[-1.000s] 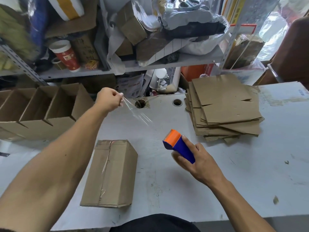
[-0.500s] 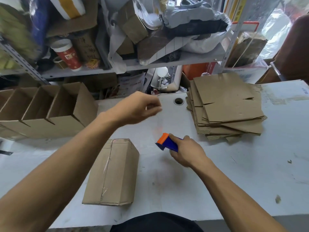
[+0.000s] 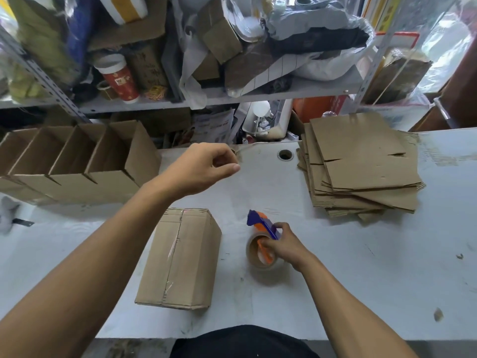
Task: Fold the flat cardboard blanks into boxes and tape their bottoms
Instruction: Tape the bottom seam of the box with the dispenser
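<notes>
Your right hand (image 3: 282,248) grips the tape dispenser (image 3: 263,244), fingers curled round its blue-and-orange handle, the roll resting on or just above the surface (image 3: 361,280); contact can't be told. Your left hand (image 3: 206,167) hangs above the surface, up and to the left of the right one, fingers loosely curled with thumb near forefinger. Whether a scrap of tape is pinched there, you cannot tell.

Box (image 3: 180,257) lies just left of the right hand, below the left forearm, bottom seam up, a clear tape strip running its length. Judged taped.

Blanks (image 3: 361,164) are stacked beyond and to the right of the right hand, well apart from the box. Finished boxes (image 3: 77,161) stand in a row, open tops up, to the left of the left hand.

Step in hand, as judged: park the dispenser, clear the box, fetch a blank.
- Set the dispenser down where the right hand finds it again, cutter clear of the box.
- If tape clings to the left fingers, shed it first; it will snag cardboard.
- Press the seam ends flat before moving the box to the row.
- Take only the top blank; the stack is skewed and may slide.
</notes>
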